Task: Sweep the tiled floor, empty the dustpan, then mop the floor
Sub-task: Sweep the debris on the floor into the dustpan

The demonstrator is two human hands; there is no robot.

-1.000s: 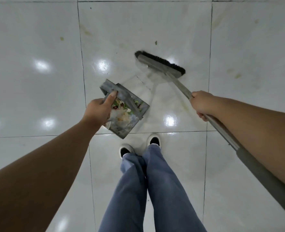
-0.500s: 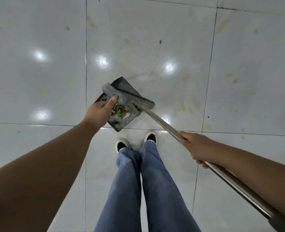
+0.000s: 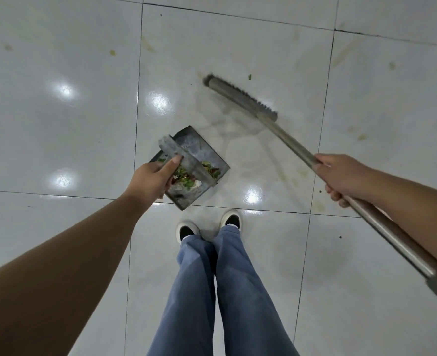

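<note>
— The broom head (image 3: 240,98) has swung back out. Half a second ago it lay across the mouth of the dustpan (image 3: 190,167); now it sits on the tile well beyond and to the right of the left hand (image 3: 154,179), blurred, so I'd say it is mid-stroke.

— And the pan itself?

— Much where it was, just ahead of the person's shoes (image 3: 209,224). The left hand grips its flat metal handle (image 3: 184,164), thumb laid along the top and the other fingers curled under out of sight. That hold seems meant to keep the pan's open lip tipped down to the floor, facing the broom, while the back stays raised so the scraps (image 3: 186,176), green and red bits with something pale, lie at the end under the hand and don't slide out.

— Why reach so far with the broom?

— There's a green fleck (image 3: 249,77) just past the bristles, and small dark specks below the right hand (image 3: 339,176). I'd guess the brush is set beyond the litter so the pull draws it toward the pan.

— The right hand?

— Wrapped around the metal broom pole (image 3: 366,209), fingers curled beneath, part-way along it. The pole runs back past the forearm, which gives leverage for one-handed strokes.

— So where does the job stand?

— In the sweeping stage, by my reading. The tiled floor (image 3: 58,137) shows yellowish stains a broom won't lift; that is for the mop.
</note>
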